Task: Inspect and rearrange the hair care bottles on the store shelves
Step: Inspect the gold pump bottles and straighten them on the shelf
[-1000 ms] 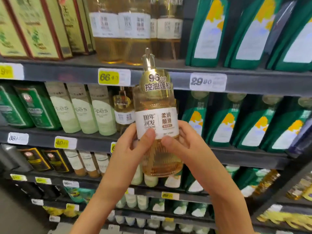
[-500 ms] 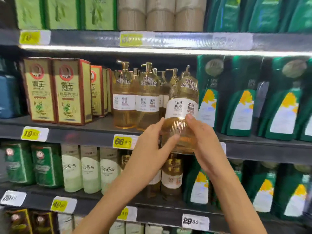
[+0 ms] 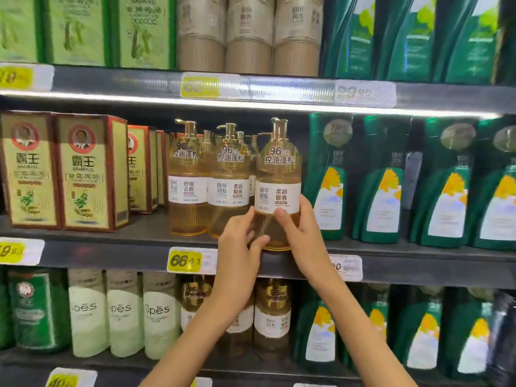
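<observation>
The amber clear-plastic pump bottle (image 3: pixel 277 188) is clasped by left grip (image 3: pixel 237 247) and right grip (image 3: pixel 304 233) at the front edge of the dark shelf (image 3: pixel 111 251); release is judged outstanding.

Left, pump bottles (image 3: pixel 229 191), right, green pouches (image 3: pixel 326 191) hem the slot; shelf (image 3: pixel 145 233) front lies open.

The amber bottle (image 3: pixel 279 174) at the fingers (image 3: pixel 281 213) is see-through golden brown, finely ribbed, with a white label (image 3: pixel 277 198) and gold pump (image 3: pixel 279 127). Left of the fingers: matching bottles (image 3: pixel 188 191), then cream-yellow boxes (image 3: pixel 83 174) edged red-brown (each bearing a red ring). Right of the fingers: dark green pouches (image 3: pixel 382 185) with white and orange-yellow panels. Below them, a yellow price tag (image 3: pixel 185 260) on the grey shelf (image 3: pixel 111 255).
</observation>
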`<state>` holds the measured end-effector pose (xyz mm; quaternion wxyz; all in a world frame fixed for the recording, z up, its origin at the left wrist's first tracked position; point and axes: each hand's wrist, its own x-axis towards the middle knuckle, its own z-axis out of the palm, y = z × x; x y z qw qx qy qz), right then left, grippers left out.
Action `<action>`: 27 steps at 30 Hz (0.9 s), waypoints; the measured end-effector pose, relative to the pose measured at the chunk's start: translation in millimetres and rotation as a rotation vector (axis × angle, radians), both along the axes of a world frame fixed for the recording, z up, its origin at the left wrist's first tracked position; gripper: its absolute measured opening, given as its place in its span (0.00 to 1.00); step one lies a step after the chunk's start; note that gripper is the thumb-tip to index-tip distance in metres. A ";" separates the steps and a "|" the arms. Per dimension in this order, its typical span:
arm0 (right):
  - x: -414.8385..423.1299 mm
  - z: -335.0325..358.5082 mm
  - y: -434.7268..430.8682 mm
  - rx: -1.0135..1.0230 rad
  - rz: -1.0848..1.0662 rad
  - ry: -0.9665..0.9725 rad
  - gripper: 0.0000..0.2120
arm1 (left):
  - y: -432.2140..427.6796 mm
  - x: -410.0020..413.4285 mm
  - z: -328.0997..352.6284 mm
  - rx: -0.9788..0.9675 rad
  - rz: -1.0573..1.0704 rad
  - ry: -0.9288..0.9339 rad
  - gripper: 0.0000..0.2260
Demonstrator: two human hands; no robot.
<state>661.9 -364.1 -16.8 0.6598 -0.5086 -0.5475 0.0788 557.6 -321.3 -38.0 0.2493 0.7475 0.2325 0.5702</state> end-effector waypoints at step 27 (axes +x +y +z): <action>5.0 5.3 29.3 -0.307 -0.235 -0.245 0.34 | -6.6 -47.4 -9.1 -0.146 0.048 -0.129 0.12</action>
